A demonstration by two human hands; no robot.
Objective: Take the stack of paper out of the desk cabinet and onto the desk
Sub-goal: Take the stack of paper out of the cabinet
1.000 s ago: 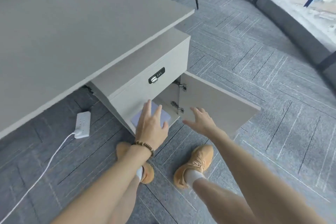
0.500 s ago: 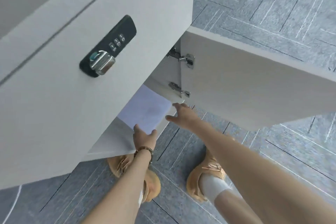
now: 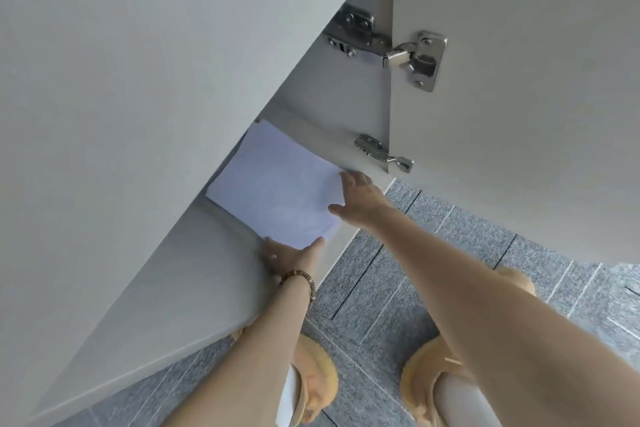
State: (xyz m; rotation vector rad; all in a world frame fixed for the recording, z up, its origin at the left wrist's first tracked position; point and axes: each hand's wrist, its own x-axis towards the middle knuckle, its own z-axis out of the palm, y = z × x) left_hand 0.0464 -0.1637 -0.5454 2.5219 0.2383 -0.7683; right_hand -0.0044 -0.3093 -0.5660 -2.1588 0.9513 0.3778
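Observation:
A stack of white paper lies flat on the floor of the open desk cabinet. My left hand, with a bead bracelet on the wrist, is at the stack's near corner. Its thumb rests on top of the sheets and its fingers curl against the left edge. My right hand reaches in from the right with fingers spread, their tips touching the stack's right edge. The far left part of the stack is hidden behind the cabinet front panel.
The cabinet door stands open on the right, hung on two metal hinges. Grey carpet tiles cover the floor. My feet in tan shoes stand just below the cabinet opening.
My head has come down much closer to the cabinet. Both hands have reached further in. They now touch the paper's near corner and right edge.

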